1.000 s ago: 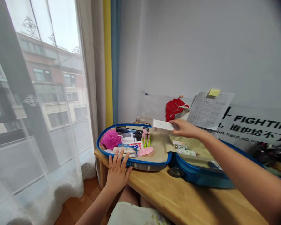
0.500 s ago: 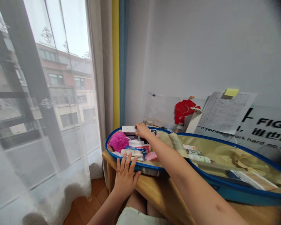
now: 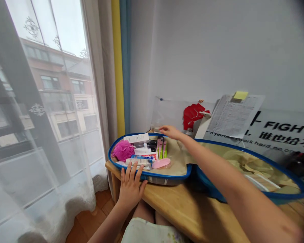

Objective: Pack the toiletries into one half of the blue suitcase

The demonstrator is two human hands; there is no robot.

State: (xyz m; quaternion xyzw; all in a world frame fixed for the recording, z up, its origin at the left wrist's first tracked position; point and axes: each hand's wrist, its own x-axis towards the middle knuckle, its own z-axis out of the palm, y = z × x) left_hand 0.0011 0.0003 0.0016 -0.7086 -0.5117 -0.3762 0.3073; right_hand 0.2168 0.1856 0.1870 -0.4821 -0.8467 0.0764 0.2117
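A blue-rimmed case [image 3: 178, 179] lies opened out, beige-lined. My left hand [image 3: 130, 185] rests on its front rim with fingers spread, fingertips by a pale tube [image 3: 138, 162]. My right hand [image 3: 171, 132] is over the back rim, fingers stretched left and apparently holding nothing, near a small clear item [image 3: 155, 129] behind the case. Packed in the left half are a magenta mesh bath puff [image 3: 123, 150], a long white box [image 3: 136, 137], a red-and-white toothpaste box [image 3: 152, 156], a pink oval case [image 3: 161, 163] and slim pink-and-green packs [image 3: 162, 149].
The case's right half [image 3: 255, 193] holds a striped flat item [image 3: 262, 182], partly behind my right forearm. A wooden table [image 3: 167, 199] bears the case. Behind stand a bottle [image 3: 189, 131] and clipped papers [image 3: 235, 116] against the wall. Sheer curtains [image 3: 73, 168] hang at left.
My right hand has left the white box in the case and moved right, to the back rim. The white box now lies across the back left. My left hand stays on the front rim.
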